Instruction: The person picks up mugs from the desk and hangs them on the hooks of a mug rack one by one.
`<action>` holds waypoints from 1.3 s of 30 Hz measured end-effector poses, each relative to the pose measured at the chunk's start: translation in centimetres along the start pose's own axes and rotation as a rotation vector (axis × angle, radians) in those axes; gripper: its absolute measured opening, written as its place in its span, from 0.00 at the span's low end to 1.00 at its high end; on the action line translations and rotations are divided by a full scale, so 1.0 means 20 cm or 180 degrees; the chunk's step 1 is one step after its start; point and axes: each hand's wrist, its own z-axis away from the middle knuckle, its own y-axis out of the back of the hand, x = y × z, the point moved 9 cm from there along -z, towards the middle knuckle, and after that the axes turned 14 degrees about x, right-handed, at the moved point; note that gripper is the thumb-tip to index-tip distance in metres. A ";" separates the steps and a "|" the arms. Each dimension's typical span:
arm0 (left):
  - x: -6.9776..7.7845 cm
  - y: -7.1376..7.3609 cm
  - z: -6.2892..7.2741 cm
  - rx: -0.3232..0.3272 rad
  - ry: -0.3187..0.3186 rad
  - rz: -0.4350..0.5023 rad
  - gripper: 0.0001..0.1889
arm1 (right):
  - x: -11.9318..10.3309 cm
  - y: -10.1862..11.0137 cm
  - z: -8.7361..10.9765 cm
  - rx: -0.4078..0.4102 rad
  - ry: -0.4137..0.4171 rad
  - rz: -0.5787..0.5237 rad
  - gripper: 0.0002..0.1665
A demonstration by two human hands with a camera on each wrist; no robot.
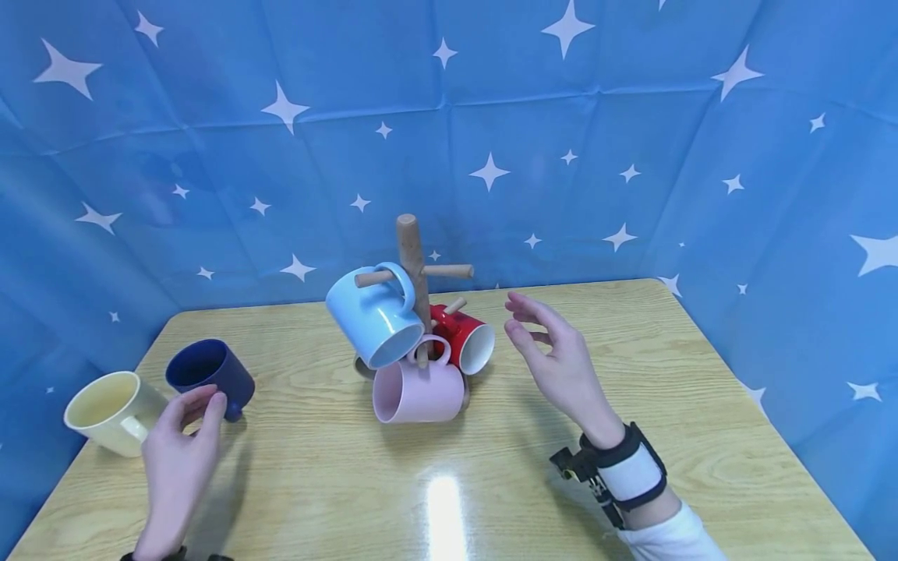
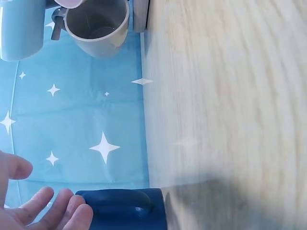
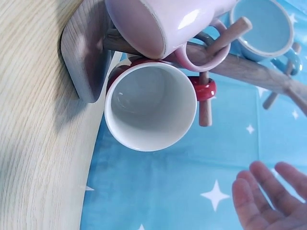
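One navy mug (image 1: pixel 223 375) near left grip (image 1: pixel 181 444)

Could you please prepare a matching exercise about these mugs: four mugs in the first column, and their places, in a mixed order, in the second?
Column one
1. light blue mug
2. red mug
3. pale yellow mug
4. dark blue mug

Column two
A. on the table, leftmost mug in the head view
B. hanging from an upper peg of the wooden rack
C. on the table, between the pale yellow mug and the wooden rack
D. hanging, nearest mug to the right hand

Right pairs: 1-B, 2-D, 3-A, 4-C
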 end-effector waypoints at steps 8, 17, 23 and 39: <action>-0.09 0.00 0.00 -0.0063 0.0216 -0.0112 0.18 | 0.00 0.00 0.00 -0.0014 -0.0016 0.0007 0.26; -0.16 -0.04 -0.02 -0.0338 0.0309 -0.0363 0.24 | 0.01 0.01 0.00 -0.0027 -0.0004 0.0009 0.25; -0.17 -0.08 -0.04 -0.0559 0.0308 -0.0511 0.31 | 0.01 0.00 0.01 -0.0045 -0.0016 -0.0010 0.25; -0.18 -0.13 -0.04 -0.0591 0.0534 -0.0554 0.27 | 0.01 -0.01 0.01 -0.0107 -0.0061 0.0005 0.24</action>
